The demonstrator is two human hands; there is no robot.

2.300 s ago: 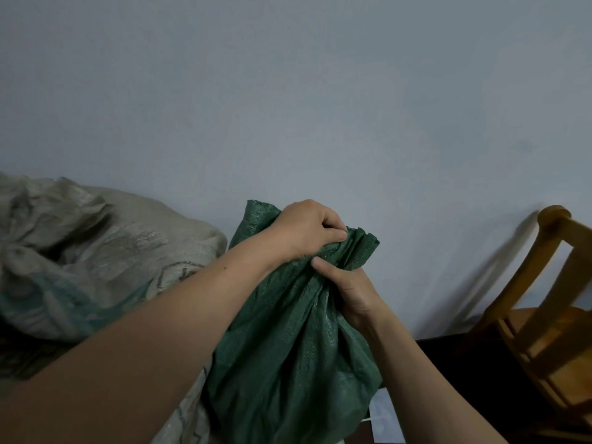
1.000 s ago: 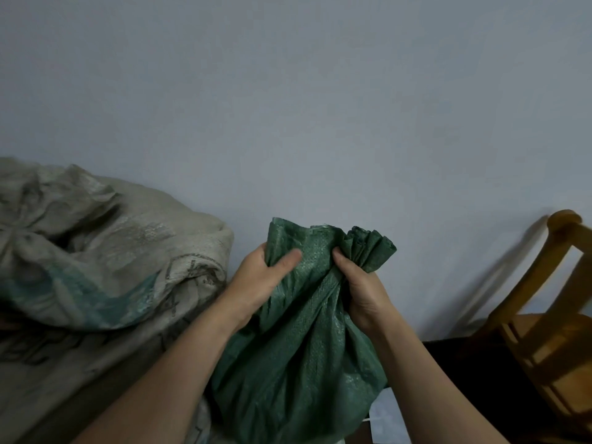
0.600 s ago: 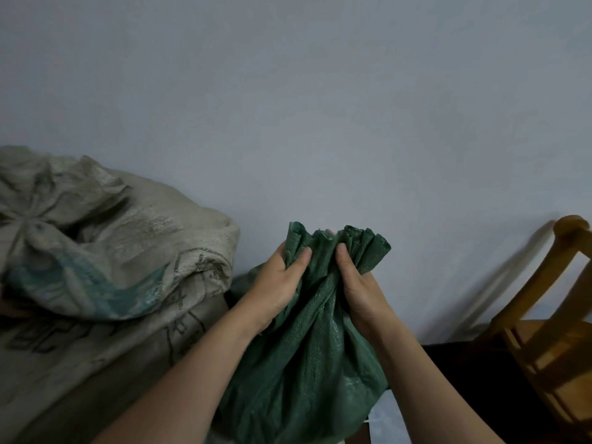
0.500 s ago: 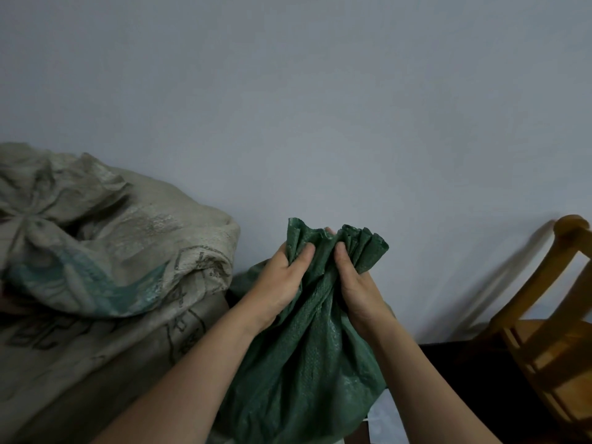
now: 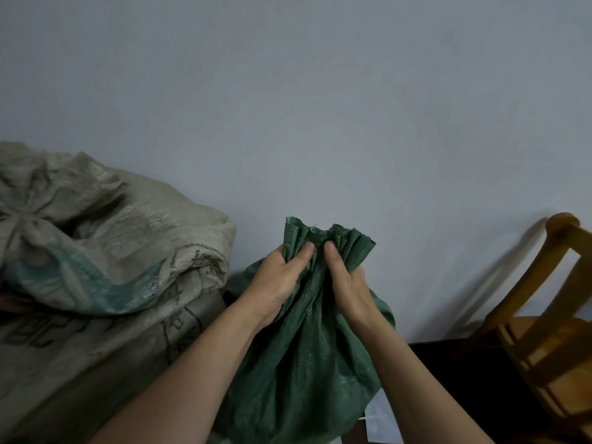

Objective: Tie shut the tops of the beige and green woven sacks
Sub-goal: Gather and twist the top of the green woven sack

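A green woven sack [image 5: 304, 363] stands in the lower middle, its top bunched into pleats. My left hand [image 5: 278, 283] grips the gathered neck from the left, thumb pressed on the front. My right hand [image 5: 347, 283] grips the same neck from the right, thumb beside the other thumb. The two hands are close together just under the sack's ruffled rim. A large beige woven sack [image 5: 105, 283] with a teal band and dark printing sits to the left, its top crumpled and loosely folded over. No cord or string is visible.
A plain grey wall [image 5: 320, 107] rises directly behind both sacks. A wooden chair [image 5: 551, 331] stands at the right edge on a dark floor. Something white [image 5: 381, 421] lies on the floor below the green sack.
My left hand came off the top of the green sack and took the neck from the left. Both hands have drawn together, gathering the opening tighter.
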